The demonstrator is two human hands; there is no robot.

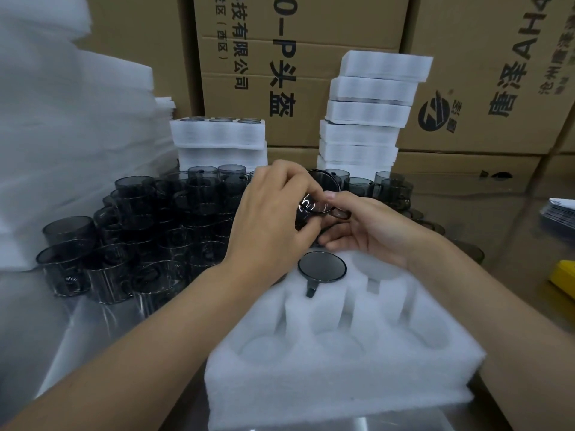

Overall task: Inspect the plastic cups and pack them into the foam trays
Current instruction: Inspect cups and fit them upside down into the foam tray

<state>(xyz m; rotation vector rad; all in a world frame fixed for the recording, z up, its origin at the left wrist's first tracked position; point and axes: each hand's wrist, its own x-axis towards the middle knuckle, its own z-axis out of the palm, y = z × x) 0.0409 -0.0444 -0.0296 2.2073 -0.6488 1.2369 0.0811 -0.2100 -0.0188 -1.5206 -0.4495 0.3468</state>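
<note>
1. Centre of the frame: a dark, smoky, see-through plastic cup with a handle (320, 194), tilted on its side and lifted clear of the tray below.
2. Left hand (273, 213): fingers curled round the body of that cup from the left, gripping it.
3. Right hand (370, 231): thumb on the rim and fingers bent underneath, pinching the same cup next to its handle, the handle sticking out to the right.
4. Lower centre: a white foam tray with round pockets and narrow handle slots (311, 384), lying on a grey metal tabletop (28, 337).
5. Far row of that tray, just below the hands: a second dark plastic cup (322, 266) seated in a pocket, handle down in its slot and pointing toward the bottom of the frame. Open pocket just to its right, three more in the near row.
6. Left centre: a crowded pile of loose dark cups (140, 228), some stacked on others, spreading behind the hands toward the right.
7. Upper centre, behind the pile: a short stack of filled foam trays (217, 135) with cup rims showing on top, and a taller, leaning stack of foam trays (370, 113).
8. Upper left: a heap of white foam sheets (62, 119).
9. Across the top: brown cardboard boxes with black print (295, 57).
10. Right edge: a yellow object (564, 278), cut off by the frame, kind not discernible.
</note>
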